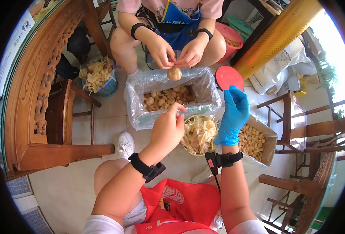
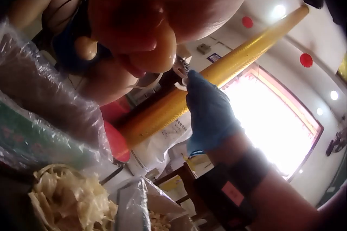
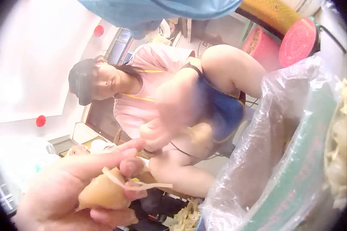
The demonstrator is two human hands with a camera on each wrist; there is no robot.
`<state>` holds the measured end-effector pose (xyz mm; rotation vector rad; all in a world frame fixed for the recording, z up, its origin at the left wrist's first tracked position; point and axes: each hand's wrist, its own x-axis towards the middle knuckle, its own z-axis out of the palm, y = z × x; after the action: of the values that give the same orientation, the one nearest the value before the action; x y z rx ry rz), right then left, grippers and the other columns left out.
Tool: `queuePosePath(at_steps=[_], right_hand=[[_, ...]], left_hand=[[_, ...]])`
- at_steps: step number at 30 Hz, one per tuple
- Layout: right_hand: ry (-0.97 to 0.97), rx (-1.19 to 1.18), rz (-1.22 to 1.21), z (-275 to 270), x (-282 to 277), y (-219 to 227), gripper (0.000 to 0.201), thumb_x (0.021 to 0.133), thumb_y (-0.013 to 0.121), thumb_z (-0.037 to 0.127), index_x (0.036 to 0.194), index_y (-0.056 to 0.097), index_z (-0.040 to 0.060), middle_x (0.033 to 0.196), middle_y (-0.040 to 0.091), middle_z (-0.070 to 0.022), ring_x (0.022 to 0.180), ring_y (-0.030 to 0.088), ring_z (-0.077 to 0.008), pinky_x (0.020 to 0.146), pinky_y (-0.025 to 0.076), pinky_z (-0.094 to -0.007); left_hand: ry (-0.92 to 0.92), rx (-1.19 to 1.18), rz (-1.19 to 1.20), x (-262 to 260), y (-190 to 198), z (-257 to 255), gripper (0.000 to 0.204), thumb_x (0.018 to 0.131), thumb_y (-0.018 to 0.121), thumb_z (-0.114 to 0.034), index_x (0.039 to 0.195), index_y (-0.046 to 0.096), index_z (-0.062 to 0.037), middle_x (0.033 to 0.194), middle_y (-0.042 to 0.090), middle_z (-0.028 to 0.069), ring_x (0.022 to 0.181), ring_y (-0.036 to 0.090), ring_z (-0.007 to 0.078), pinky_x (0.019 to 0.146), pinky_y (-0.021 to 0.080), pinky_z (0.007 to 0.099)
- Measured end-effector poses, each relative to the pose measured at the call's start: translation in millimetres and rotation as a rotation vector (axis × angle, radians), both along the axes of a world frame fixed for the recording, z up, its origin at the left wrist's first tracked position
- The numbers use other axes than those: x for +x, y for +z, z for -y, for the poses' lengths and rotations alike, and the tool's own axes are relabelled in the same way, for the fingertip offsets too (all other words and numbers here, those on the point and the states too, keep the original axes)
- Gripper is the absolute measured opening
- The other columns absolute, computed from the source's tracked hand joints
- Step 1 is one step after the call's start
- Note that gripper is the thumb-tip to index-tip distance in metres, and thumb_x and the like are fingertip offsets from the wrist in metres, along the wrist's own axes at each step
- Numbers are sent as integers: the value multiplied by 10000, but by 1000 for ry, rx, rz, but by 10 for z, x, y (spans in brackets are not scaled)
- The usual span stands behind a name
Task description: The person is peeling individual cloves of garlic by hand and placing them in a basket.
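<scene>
My bare left hand is over the near edge of the plastic-lined box. Its fingers hold a pale tan garlic clove, from which a thin strip of skin sticks out in the right wrist view. To the right, my blue-gloved right hand is raised with its fingers bent together. In the left wrist view, its fingertips pinch a small pale, silvery thing whose kind is unclear. Under my hands stands a round tub of peeled skins. Opposite, another person's hands hold a round garlic bulb.
The plastic-lined box holds bulbs and cloves. A box of peeled cloves stands at right, partly behind my right arm. A blue basket of skins is at left. Wooden chairs and a red lid lie around.
</scene>
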<state>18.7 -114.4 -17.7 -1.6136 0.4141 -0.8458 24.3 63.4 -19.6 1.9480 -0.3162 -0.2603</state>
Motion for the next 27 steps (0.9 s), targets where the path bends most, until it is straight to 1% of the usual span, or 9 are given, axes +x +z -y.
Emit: queuePosePath(at_steps=[2, 4, 6, 7, 11, 13, 15, 18, 27], right_hand=[[-79, -51, 139, -72, 43, 2, 215, 815, 630, 43, 1029, 625, 29, 963, 618, -43, 834, 554, -109, 748, 452, -236], [213, 72, 45, -148, 90, -116, 306, 822, 630, 60, 1122, 596, 12, 1169, 552, -92, 939, 561, -146, 827, 449, -254], [329, -174, -283, -133, 120, -448, 353, 837, 622, 80, 1175, 565, -6, 1312, 448, -120, 1007, 554, -169, 874, 437, -270], [354, -64, -409, -145, 103, -494, 332, 856, 610, 112, 1159, 568, -18, 1224, 529, -114, 987, 557, -157, 868, 436, -277], [490, 119, -330, -194, 74, -217, 319, 881, 590, 159, 1150, 578, -13, 1081, 608, -87, 946, 557, -136, 838, 439, -268], [668, 221, -323, -209, 24, -124, 319, 900, 571, 205, 1133, 588, -12, 960, 638, -49, 893, 549, -111, 799, 436, -251], [703, 190, -339, -223, -28, -91, 322, 901, 570, 217, 1127, 592, -12, 960, 632, -44, 874, 541, -104, 788, 433, -246], [745, 188, -352, -244, -107, -46, 323, 897, 579, 240, 1099, 607, -11, 937, 623, -31, 836, 523, -94, 770, 428, -241], [805, 241, -544, -157, -225, 85, 201, 834, 649, 170, 930, 659, -6, 828, 620, -14, 749, 524, -72, 687, 437, -232]], left_hand=[[-3, -111, -68, 31, -85, -2, 107, 887, 503, -77, 990, 516, -54, 695, 588, 42, 573, 555, 97, 486, 411, 260], [-7, -220, -138, 51, -81, -11, 109, 896, 504, -101, 996, 519, -60, 720, 594, 32, 595, 553, 83, 473, 414, 246], [2, -266, -341, 75, 15, -20, 122, 922, 492, -163, 1006, 518, -79, 786, 600, 24, 636, 558, 69, 457, 423, 222], [1, -263, -340, 78, 46, -20, 122, 922, 492, -163, 1006, 518, -79, 786, 600, 24, 636, 558, 69, 457, 423, 222], [32, -392, -414, 105, 80, -28, 188, 953, 451, -252, 1061, 483, -100, 875, 621, 49, 620, 558, 65, 440, 419, 196], [50, -420, -413, 108, 75, -32, 210, 962, 436, -278, 1077, 471, -105, 900, 627, 62, 610, 559, 67, 431, 416, 195], [55, -541, -421, 116, 86, -30, 231, 970, 418, -292, 1048, 461, -78, 880, 614, 66, 570, 525, 56, 415, 409, 198], [44, -526, -383, 118, 88, -39, 292, 977, 379, -356, 1084, 460, -97, 942, 628, 88, 603, 562, 66, 425, 430, 200], [-9, -505, -351, 80, 72, 74, 286, 969, 416, -339, 1096, 478, -90, 966, 610, 73, 679, 575, 63, 443, 425, 185]])
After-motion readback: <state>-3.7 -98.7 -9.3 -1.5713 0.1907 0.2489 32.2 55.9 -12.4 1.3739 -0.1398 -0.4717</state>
